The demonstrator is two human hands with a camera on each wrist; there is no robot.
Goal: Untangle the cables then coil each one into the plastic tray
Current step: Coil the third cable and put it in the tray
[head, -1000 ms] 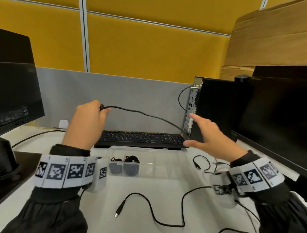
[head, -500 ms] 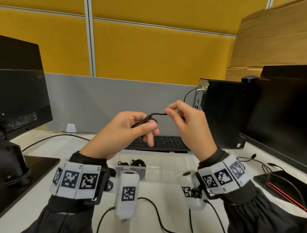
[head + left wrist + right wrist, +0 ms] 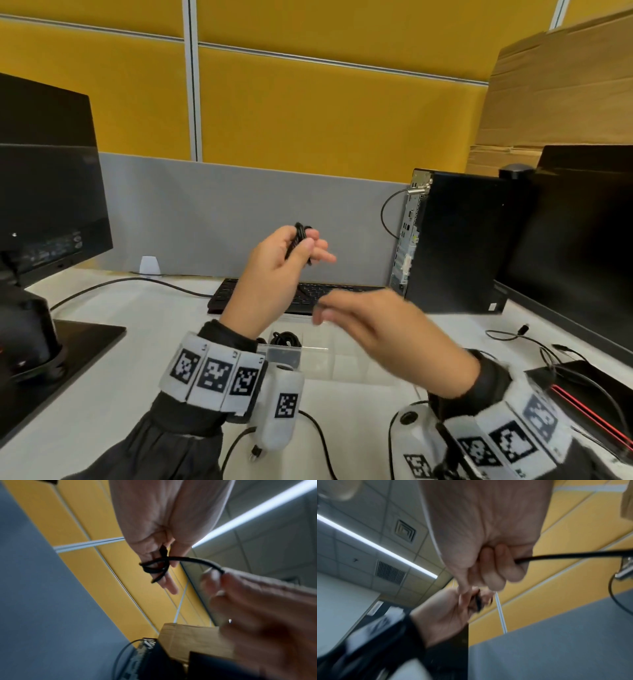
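Observation:
My left hand (image 3: 304,245) is raised above the keyboard and grips a small bundle of loops of a black cable (image 3: 298,236). In the left wrist view the loops (image 3: 154,568) hang round its fingers, and a strand runs to my right hand (image 3: 214,576), which pinches it. The right wrist view shows my right hand's fingers (image 3: 505,566) curled on the black cable (image 3: 573,555). In the head view my right hand (image 3: 325,311) is blurred, lower than the left. The clear plastic tray (image 3: 329,363) lies under both hands, with coiled black cables (image 3: 286,339) in its left compartments.
A black keyboard (image 3: 342,291) lies behind the tray. A PC tower (image 3: 455,240) and a monitor (image 3: 582,240) stand at the right, another monitor (image 3: 44,205) at the left. Loose black cables lie on the desk near me (image 3: 320,438) and at the right (image 3: 513,337).
A second ago the cable was stretched between my spread hands. The hands then met, and now my right hand has dropped below the left, which holds the gathered loops higher.

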